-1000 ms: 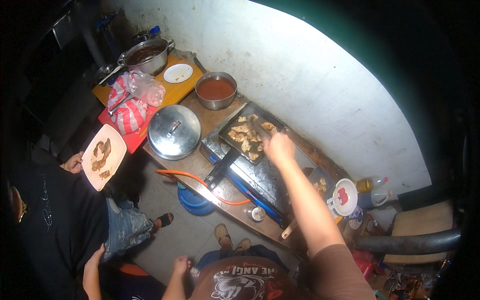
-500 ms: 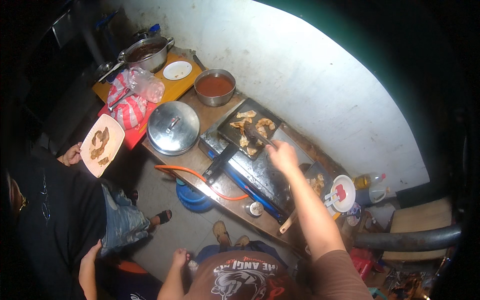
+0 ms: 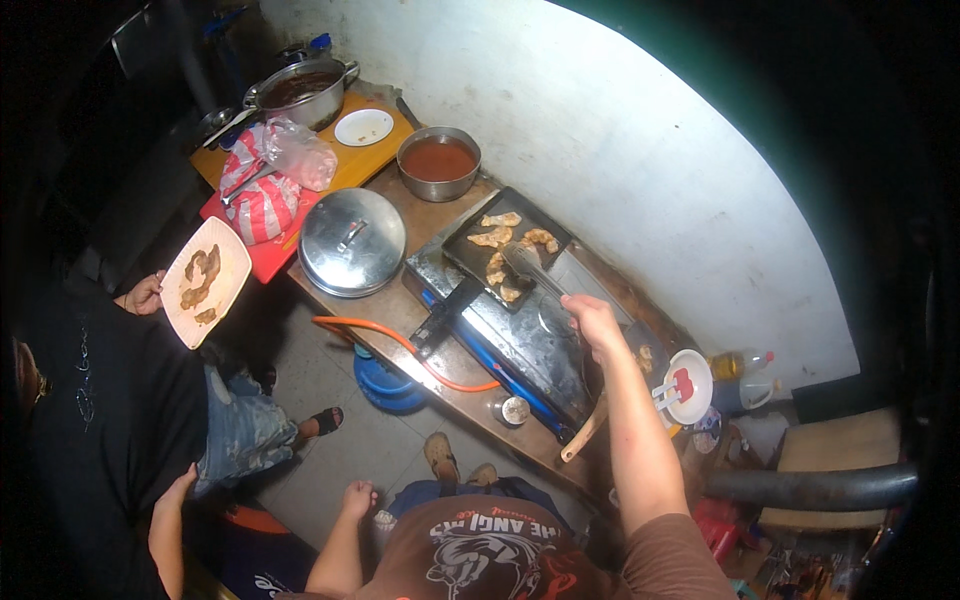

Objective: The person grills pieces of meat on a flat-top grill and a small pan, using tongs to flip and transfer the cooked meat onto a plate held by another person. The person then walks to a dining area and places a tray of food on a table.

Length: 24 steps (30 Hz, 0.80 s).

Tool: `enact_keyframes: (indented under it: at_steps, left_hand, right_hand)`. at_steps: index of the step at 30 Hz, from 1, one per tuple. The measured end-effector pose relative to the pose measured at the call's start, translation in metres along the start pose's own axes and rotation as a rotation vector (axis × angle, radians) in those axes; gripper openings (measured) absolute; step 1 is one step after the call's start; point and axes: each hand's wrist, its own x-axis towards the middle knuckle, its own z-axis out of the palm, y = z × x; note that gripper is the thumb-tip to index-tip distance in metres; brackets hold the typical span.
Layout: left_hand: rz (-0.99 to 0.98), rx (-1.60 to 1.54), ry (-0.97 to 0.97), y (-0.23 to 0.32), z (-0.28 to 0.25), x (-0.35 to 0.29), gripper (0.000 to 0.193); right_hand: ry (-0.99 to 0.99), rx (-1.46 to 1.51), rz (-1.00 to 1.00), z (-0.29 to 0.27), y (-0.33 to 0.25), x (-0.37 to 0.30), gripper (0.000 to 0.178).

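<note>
My right hand (image 3: 596, 322) is closed round the handle of metal tongs (image 3: 540, 276). Their far end is over the black griddle pan (image 3: 562, 236), touching or just above the meat pieces (image 3: 491, 237) spread in it. This pan sits on a gas stove (image 3: 520, 345). Down by my body, away from the stove, my left hand (image 3: 360, 497) hangs with its fingers curled and nothing visible in them. A second pan (image 3: 640, 340) with more pieces is partly behind my right forearm, and its wooden handle (image 3: 585, 430) points toward me.
At left a person's hand (image 3: 147, 293) holds a plate (image 3: 238, 275) with cooked meat. Beyond the stove stand a lidded pot (image 3: 350, 235), a saucepan of red sauce (image 3: 440, 163) and a large pot (image 3: 325, 110). An orange hose (image 3: 385, 335) crosses the table's near edge. A white bowl (image 3: 700, 375) stands at right.
My right hand has drawn a little to the right and nearer to me with the tongs. The pieces by the tongs' tip lie slightly differently. The whole view has shifted slightly.
</note>
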Motion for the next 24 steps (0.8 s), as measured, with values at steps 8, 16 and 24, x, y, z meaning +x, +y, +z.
enact_keyframes:
  at_steps: [8, 16, 24]
  left_hand:
    - [0.028, 0.054, 0.002, -0.002, -0.005, -0.001, 0.021]
    - [0.032, 0.039, 0.045, -0.01, 0.001, -0.003, 0.022]
    - [0.025, -0.025, 0.007, -0.006, -0.002, -0.004, 0.02]
  right_hand:
    - [0.238, -0.776, -0.207, 0.003, -0.024, -0.021, 0.043]
    - [0.212, -1.032, -0.291, 0.011, -0.037, -0.018, 0.034]
    - [0.25, -1.112, -0.346, 0.023, -0.023, 0.003, 0.032]
